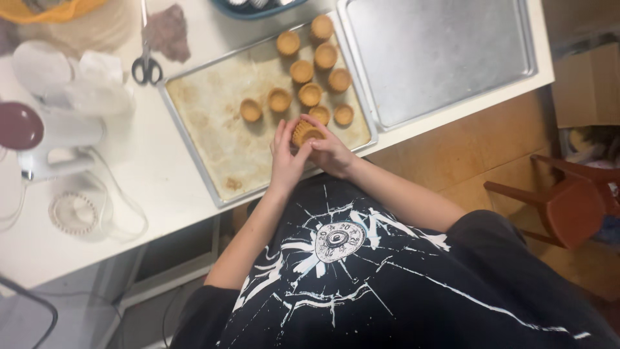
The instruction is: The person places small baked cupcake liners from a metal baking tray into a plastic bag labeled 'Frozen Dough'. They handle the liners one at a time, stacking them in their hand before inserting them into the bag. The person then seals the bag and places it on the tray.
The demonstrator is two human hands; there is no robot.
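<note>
Golden tart shell (306, 133) pinched between my left hand (285, 161) and right hand (330, 154); squeezing harder could crack it over the baking tray (213, 129).

A white surface (161, 168) carries two metal baking trays side by side: a stained tray (219, 129) near the front edge and a bare tray (439, 52) at the right corner. Scissors (146, 64) lie just left of the stained tray, and a white appliance (51, 139) stands toward the left edge.
</note>
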